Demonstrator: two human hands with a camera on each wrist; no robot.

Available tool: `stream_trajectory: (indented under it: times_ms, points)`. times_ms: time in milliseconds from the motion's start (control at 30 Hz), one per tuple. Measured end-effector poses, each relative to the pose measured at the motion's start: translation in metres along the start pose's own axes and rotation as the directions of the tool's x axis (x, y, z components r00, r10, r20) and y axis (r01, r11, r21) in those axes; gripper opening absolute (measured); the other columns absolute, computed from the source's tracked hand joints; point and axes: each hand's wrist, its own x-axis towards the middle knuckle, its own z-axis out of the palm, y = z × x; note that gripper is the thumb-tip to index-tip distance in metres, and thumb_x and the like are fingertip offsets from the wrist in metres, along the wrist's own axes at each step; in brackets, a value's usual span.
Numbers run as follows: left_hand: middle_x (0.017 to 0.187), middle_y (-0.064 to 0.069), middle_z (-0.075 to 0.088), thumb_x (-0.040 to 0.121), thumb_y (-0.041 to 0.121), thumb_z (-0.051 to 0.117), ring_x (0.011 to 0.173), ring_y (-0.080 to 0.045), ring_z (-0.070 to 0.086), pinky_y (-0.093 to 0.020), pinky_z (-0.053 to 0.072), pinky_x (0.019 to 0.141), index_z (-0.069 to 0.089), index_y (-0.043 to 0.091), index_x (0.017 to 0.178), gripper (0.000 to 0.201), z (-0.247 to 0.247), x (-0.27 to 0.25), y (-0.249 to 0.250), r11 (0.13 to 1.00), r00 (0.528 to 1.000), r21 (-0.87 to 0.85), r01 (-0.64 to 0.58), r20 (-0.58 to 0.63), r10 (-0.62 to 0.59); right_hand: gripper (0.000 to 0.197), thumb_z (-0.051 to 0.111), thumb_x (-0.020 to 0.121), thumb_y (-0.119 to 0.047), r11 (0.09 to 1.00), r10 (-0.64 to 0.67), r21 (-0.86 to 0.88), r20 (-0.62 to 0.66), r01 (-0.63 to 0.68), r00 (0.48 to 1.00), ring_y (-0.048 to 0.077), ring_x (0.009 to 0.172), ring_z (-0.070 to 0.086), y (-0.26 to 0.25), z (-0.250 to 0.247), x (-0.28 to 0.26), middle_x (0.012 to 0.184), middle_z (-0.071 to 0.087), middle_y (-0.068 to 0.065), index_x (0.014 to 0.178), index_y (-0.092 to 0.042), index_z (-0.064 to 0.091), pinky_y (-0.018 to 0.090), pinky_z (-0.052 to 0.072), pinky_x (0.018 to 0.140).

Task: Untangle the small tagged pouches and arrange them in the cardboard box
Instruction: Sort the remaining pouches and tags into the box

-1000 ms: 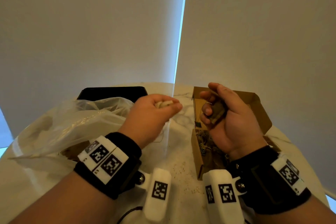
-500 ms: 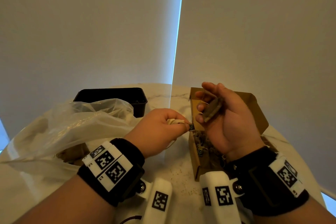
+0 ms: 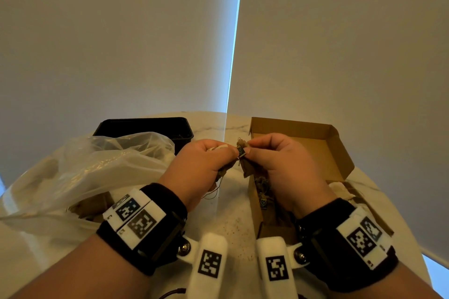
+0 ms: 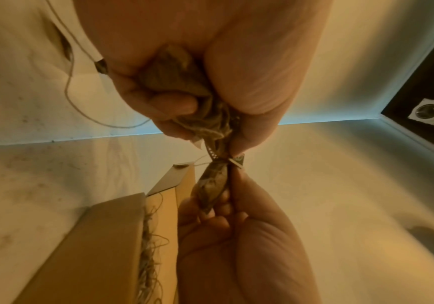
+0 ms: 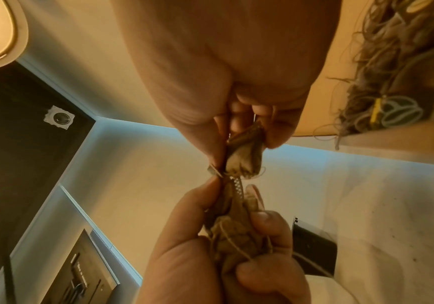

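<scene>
- Above the near left wall of the cardboard box (image 3: pixel 301 128), at about 12 o'clock from our wrists, our two hands meet over the table (image 3: pixel 233 221), clear of its surface.
- Our left hand (image 3: pixel 201 167) is curled round a bunch of tangled pouches (image 4: pixel 174 82), thumb and forefinger pinching near the small tag (image 3: pixel 241 152).
- Our right hand (image 3: pixel 281 167) pinches a single pouch (image 3: pixel 247 167) just beside that tag; the strings between the two look knotted.
- Risk, as we judge it: pulling the hands apart hard could tear the thin pouch or snap its string, spilling more grit onto the table.
- A loose string (image 3: pixel 211 195) hanging from our left hand could snag.
- Pouches already lie in the box's near end (image 3: pixel 263 192); dropping this one carelessly could re-tangle them.
- Room: the plastic bag (image 3: pixel 97 172) crowds 9 o'clock, the black tray (image 3: pixel 145 126) sits at 11, and the box flap (image 3: pixel 340 153) stands at 2. The bare strip between bag and box is the free lane.
</scene>
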Motion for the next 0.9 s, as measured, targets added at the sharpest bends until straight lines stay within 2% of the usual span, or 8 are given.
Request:
stream_trajectory:
  times_ms: [100, 267, 333, 500, 567, 633, 767, 900]
  points:
    - [0.057, 0.002, 0.052, 0.091, 0.034, 0.063, 0.050, -0.012, 0.042, -0.026, 0.038, 0.049, 0.072, 0.014, 0.076, 0.026, 0.001, 0.001, 0.000, 1.000, 1.000, 0.018, -0.007, -0.018, 0.007, 0.006, 0.070, 0.089, -0.007, 1.000, 0.004, 0.018, -0.005, -0.004, 1.000, 0.025, 0.073, 0.074, -0.002, 0.000, -0.002, 0.080, 0.077, 0.010, 0.087, -0.012, 0.074, 0.030, 0.061, 0.066]
    - [0.063, -0.005, 0.052, 0.090, 0.031, 0.065, 0.056, -0.016, 0.041, -0.028, 0.036, 0.049, 0.070, 0.003, 0.083, 0.030, -0.001, 0.003, -0.003, 0.999, 0.999, 0.045, -0.010, -0.037, 0.012, 0.005, 0.071, 0.089, -0.011, 0.998, -0.020, -0.053, 0.055, 0.023, 0.998, 0.019, 0.076, 0.076, -0.004, -0.002, -0.005, 0.083, 0.077, 0.005, 0.091, -0.014, 0.074, 0.028, 0.062, 0.068]
    - [0.064, -0.005, 0.053, 0.090, 0.031, 0.066, 0.056, -0.016, 0.042, -0.026, 0.036, 0.047, 0.071, 0.003, 0.084, 0.029, -0.001, 0.003, -0.003, 0.998, 0.999, 0.053, -0.033, -0.014, 0.034, 0.011, 0.072, 0.087, -0.008, 0.993, -0.023, -0.117, 0.071, 0.032, 0.997, 0.017, 0.077, 0.076, -0.006, -0.003, -0.005, 0.086, 0.077, 0.004, 0.095, -0.014, 0.072, 0.027, 0.062, 0.068]
    - [0.056, 0.013, 0.059, 0.084, 0.039, 0.072, 0.046, 0.000, 0.050, -0.016, 0.039, 0.047, 0.076, 0.020, 0.088, 0.019, -0.001, 0.000, -0.005, 0.994, 0.998, 0.102, -0.048, 0.041, 0.044, 0.026, 0.074, 0.085, -0.010, 0.973, -0.046, -0.228, -0.064, 0.030, 0.997, 0.012, 0.080, 0.074, -0.015, -0.041, -0.002, 0.090, 0.076, 0.000, 0.105, -0.027, 0.071, 0.029, 0.058, 0.069]
    - [0.054, 0.009, 0.056, 0.082, 0.038, 0.075, 0.046, -0.004, 0.047, -0.020, 0.037, 0.046, 0.075, 0.019, 0.080, 0.019, 0.001, 0.000, -0.008, 0.993, 0.997, 0.116, -0.005, 0.076, -0.004, 0.030, 0.073, 0.086, -0.008, 0.973, -0.033, -0.230, -0.139, 0.000, 0.990, 0.011, 0.075, 0.071, -0.015, -0.065, -0.008, 0.088, 0.074, 0.002, 0.109, -0.026, 0.071, 0.028, 0.052, 0.062]
    - [0.052, 0.008, 0.054, 0.080, 0.036, 0.077, 0.046, -0.008, 0.045, -0.023, 0.037, 0.047, 0.075, 0.017, 0.081, 0.020, 0.006, 0.000, -0.011, 0.988, 0.992, 0.149, 0.043, 0.114, -0.060, 0.030, 0.071, 0.087, -0.004, 0.961, 0.025, -0.267, -0.170, -0.070, 0.985, 0.017, 0.074, 0.070, -0.012, -0.085, -0.019, 0.089, 0.073, 0.009, 0.110, -0.024, 0.070, 0.032, 0.053, 0.062]
    - [0.047, 0.012, 0.053, 0.076, 0.036, 0.082, 0.047, -0.009, 0.045, -0.025, 0.036, 0.052, 0.078, 0.019, 0.086, 0.021, 0.012, -0.001, -0.019, 0.971, 0.981, 0.231, 0.060, 0.165, -0.100, 0.028, 0.072, 0.085, -0.003, 0.879, 0.117, -0.439, -0.180, -0.186, 0.977, 0.022, 0.079, 0.071, -0.003, -0.107, -0.031, 0.083, 0.074, 0.006, 0.106, -0.022, 0.070, 0.040, 0.057, 0.072]
    - [0.049, 0.007, 0.051, 0.072, 0.042, 0.084, 0.047, -0.011, 0.045, -0.026, 0.037, 0.052, 0.073, 0.014, 0.073, 0.030, 0.018, -0.004, -0.021, 0.950, 0.975, 0.305, 0.063, 0.184, -0.124, 0.026, 0.073, 0.085, -0.007, 0.720, 0.171, -0.641, -0.206, -0.265, 0.963, 0.017, 0.076, 0.066, 0.001, -0.114, -0.036, 0.088, 0.071, 0.002, 0.101, -0.028, 0.069, 0.030, 0.050, 0.062]
